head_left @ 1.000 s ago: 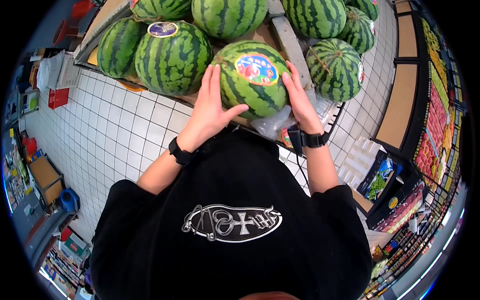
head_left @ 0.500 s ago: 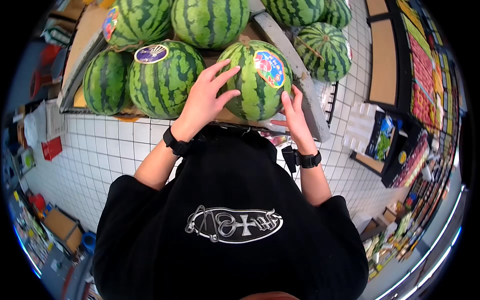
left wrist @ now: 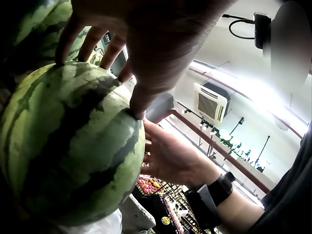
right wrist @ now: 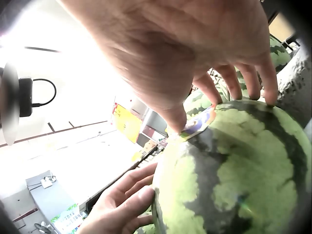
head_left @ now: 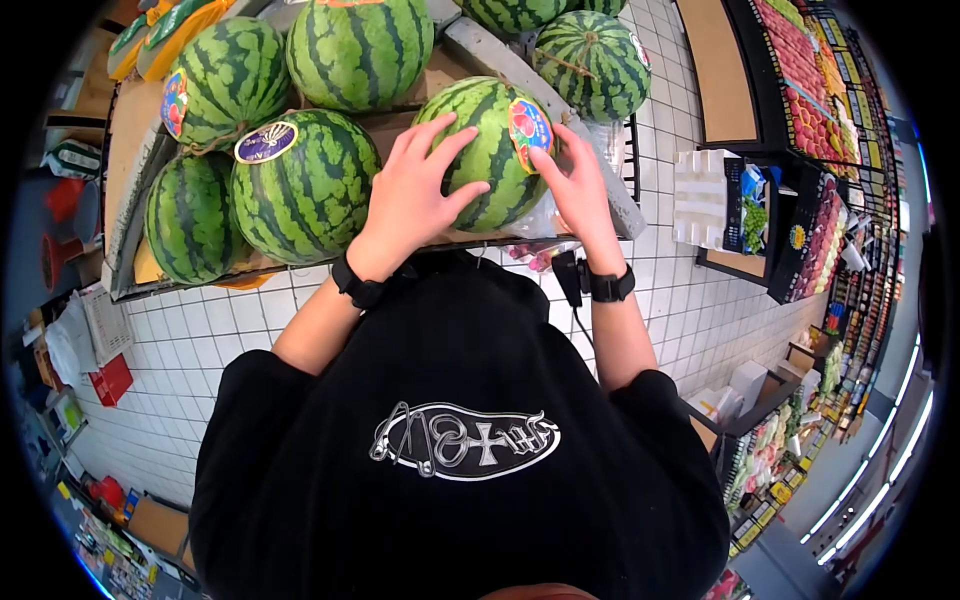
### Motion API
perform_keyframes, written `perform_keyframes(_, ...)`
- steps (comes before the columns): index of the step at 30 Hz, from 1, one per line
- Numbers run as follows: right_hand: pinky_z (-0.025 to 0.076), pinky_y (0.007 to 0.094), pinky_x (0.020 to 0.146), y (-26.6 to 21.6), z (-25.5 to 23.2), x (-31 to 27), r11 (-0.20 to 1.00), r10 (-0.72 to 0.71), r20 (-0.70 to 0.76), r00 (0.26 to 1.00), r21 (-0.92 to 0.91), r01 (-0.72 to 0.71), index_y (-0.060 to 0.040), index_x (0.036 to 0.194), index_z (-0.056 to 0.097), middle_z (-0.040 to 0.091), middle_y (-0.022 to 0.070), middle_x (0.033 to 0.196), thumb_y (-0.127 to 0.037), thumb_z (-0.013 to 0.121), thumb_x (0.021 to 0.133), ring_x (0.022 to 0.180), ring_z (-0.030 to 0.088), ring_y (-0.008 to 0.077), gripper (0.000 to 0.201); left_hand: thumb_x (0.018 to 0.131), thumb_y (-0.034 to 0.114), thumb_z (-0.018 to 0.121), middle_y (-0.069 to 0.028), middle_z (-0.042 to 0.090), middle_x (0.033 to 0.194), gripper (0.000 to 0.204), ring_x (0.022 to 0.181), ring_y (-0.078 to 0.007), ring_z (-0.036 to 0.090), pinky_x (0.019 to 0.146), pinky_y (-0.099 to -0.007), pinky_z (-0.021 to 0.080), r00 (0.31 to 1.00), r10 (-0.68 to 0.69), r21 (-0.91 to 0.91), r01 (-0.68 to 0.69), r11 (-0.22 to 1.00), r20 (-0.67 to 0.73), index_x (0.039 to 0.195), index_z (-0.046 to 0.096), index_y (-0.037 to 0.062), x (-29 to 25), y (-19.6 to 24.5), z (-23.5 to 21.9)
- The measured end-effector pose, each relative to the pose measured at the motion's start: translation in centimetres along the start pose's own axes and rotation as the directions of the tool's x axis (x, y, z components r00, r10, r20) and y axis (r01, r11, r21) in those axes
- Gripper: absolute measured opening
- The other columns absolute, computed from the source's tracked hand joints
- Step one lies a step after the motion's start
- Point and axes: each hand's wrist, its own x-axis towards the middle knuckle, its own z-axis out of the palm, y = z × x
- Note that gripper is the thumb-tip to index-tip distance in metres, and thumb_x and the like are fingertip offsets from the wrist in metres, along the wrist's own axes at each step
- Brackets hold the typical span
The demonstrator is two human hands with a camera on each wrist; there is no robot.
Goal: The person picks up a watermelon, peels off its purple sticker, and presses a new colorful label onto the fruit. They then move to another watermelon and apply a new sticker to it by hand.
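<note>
A large striped watermelon (head_left: 495, 125) with a colourful oval sticker (head_left: 529, 138) sits at the front of the bin, between my two hands. On its left side my left hand (head_left: 410, 200) holds it, fingers spread and bent over the rind, thumb apart on the near side. My right hand (head_left: 583, 200) grips the right side, its thumb at the sticker's edge. In the left wrist view the left fingertips press the watermelon's rind (left wrist: 73, 146). The right wrist view shows bent right fingers on the rind (right wrist: 243, 161). The melon's underside is hidden.
More watermelons (head_left: 305, 190) lie close on the left and behind. A grey divider (head_left: 530, 75) runs along the right, with another melon (head_left: 592, 65) beyond it. The bin's front edge (head_left: 300, 265) is near my body. Produce shelves (head_left: 800, 90) stand farther right.
The watermelon has turned, its sticker shifting from the top middle to the right side. Both hands have moved over the rind; the right hand, looser half a second ago, now grips higher up.
</note>
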Motion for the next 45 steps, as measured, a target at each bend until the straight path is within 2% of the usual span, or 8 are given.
perform_keyframes(9,0.047,0.0432,0.109,-0.7,-0.6,2.9,0.978,-0.207,0.114,0.972,-0.012,0.21,-0.0026,0.139,0.062,0.057,0.0224,0.14,-0.048,0.083,0.082,0.129,0.058,0.0375,0.076,0.081,0.029,0.087,-0.0147,0.054,0.147,0.065,0.132,-0.0372,0.055,0.11,-0.0458,0.048,0.998,-0.037,0.037,0.035,0.999,0.051,0.138,0.062,0.0121,0.5,1.2,-0.6)
perform_keyframes(16,0.046,0.0478,0.11,-1.0,0.7,2.0,0.931,-0.324,0.012,0.946,-0.172,0.322,-0.0049,0.137,0.064,0.06,0.0239,0.139,-0.044,0.08,0.084,0.13,0.056,0.0411,0.069,0.082,0.027,0.086,-0.0157,0.054,0.148,0.063,0.134,-0.0366,0.055,0.111,-0.0452,0.047,0.998,-0.05,0.061,0.049,0.997,0.022,0.138,0.062,0.0091,0.3,1.7,-0.2)
perform_keyframes(22,0.059,0.0453,0.084,-2.7,0.7,1.2,0.895,-0.432,-0.063,0.899,-0.154,0.419,-0.0048,0.113,0.069,0.072,0.0143,0.111,-0.025,0.074,0.088,0.101,0.07,0.035,0.033,0.082,0.025,0.086,-0.0157,0.054,0.147,0.064,0.134,-0.0356,0.055,0.112,-0.0439,0.047,0.998,-0.063,0.049,0.061,0.997,0.026,0.139,0.061,0.0095,0.2,2.0,-0.3)
perform_keyframes(25,0.059,0.0453,0.072,-3.4,0.3,0.9,0.861,-0.471,-0.05,0.88,-0.243,0.447,-0.0036,0.101,0.066,0.071,0.0121,0.096,-0.018,0.071,0.089,0.088,0.071,0.0339,0.019,0.082,0.025,0.086,-0.0154,0.055,0.147,0.064,0.134,-0.0355,0.055,0.112,-0.0435,0.047,0.996,-0.075,0.044,0.073,0.996,0.04,0.139,0.061,0.0096,0.5,2.0,-0.4)
perform_keyframes(28,0.058,0.0464,0.07,-3.5,0.1,1.0,0.841,-0.489,-0.004,0.872,-0.265,0.471,-0.0033,0.094,0.064,0.07,0.0125,0.09,-0.015,0.069,0.09,0.084,0.07,0.0349,0.013,0.081,0.024,0.086,-0.0154,0.054,0.147,0.065,0.134,-0.0354,0.055,0.112,-0.0433,0.047,0.993,-0.094,0.05,0.091,0.995,0.067,0.14,0.061,0.0099,0.8,2.4,-0.7)
perform_keyframes(34,0.057,0.0453,0.067,-3.1,0.8,0.8,0.829,-0.531,-0.114,0.839,-0.272,0.488,-0.0045,0.089,0.064,0.069,0.0125,0.083,-0.015,0.071,0.089,0.079,0.07,0.0337,0.012,0.08,0.024,0.087,-0.0159,0.053,0.149,0.067,0.135,-0.0357,0.055,0.112,-0.0434,0.046,0.994,-0.087,0.072,0.083,0.994,0.067,0.14,0.06,0.0106,0.8,2.4,-0.6)
perform_keyframes(40,0.056,0.0413,0.065,-1.5,0.0,1.9,0.899,-0.434,-0.181,0.883,-0.028,0.437,-0.004,0.087,0.069,0.071,0.0142,0.078,-0.015,0.073,0.087,0.07,0.07,0.0351,0.012,0.08,0.025,0.087,-0.0155,0.054,0.149,0.067,0.135,-0.0354,0.055,0.112,-0.0431,0.047,0.993,-0.098,0.081,0.092,0.992,0.067,0.14,0.061,0.011,0.7,2.8,-0.7)
perform_keyframes(45,0.06,0.0344,0.076,-1.5,-1.3,2.3,0.967,-0.213,-0.134,0.968,0.114,0.229,0.0019,0.093,0.073,0.076,0.0176,0.085,-0.017,0.071,0.091,0.081,0.078,0.0266,0.019,0.079,0.025,0.088,-0.0146,0.055,0.148,0.067,0.133,-0.0345,0.057,0.111,-0.0425,0.048,0.993,-0.098,0.088,0.092,0.992,0.069,0.139,0.062,0.0112,0.9,2.8,-0.9)
